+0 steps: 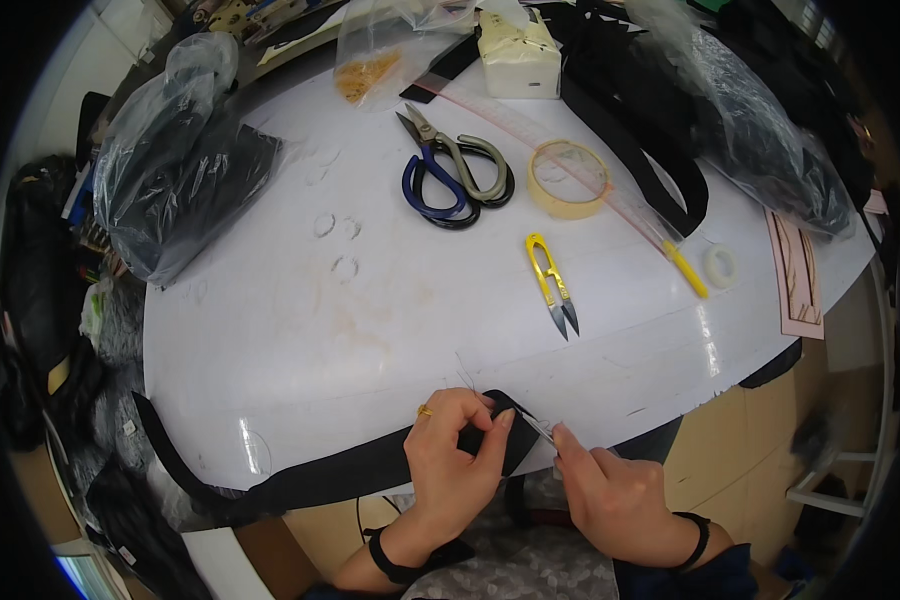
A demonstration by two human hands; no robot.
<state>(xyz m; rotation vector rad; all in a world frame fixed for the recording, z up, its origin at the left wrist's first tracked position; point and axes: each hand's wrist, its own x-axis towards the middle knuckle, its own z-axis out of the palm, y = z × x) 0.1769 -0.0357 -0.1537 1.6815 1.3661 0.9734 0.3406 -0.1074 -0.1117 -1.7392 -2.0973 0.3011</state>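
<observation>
My left hand (455, 460), with a yellow ring, pinches a long black fabric strip (330, 460) at its raised, folded part near the table's front edge. My right hand (610, 495) grips a thin silver tool (538, 425), whose tip meets the fabric just right of my left fingertips; I cannot make out its kind. Fine loose threads lie above the fingers. Ahead of my hands are yellow thread snips (550, 285), large scissors with blue handles (435, 200), a tape roll (538, 203) and a yellow-handled knife (686, 268).
Bagged black material (185, 190) lies left on the white table (300, 340), more (770, 140) at the right. A clear ruler (500, 120), tissue pack (518, 60), black straps (610, 110), small white roll (720, 265) and pink pieces (800, 300) surround the tools. A white metal frame (835, 495) stands lower right.
</observation>
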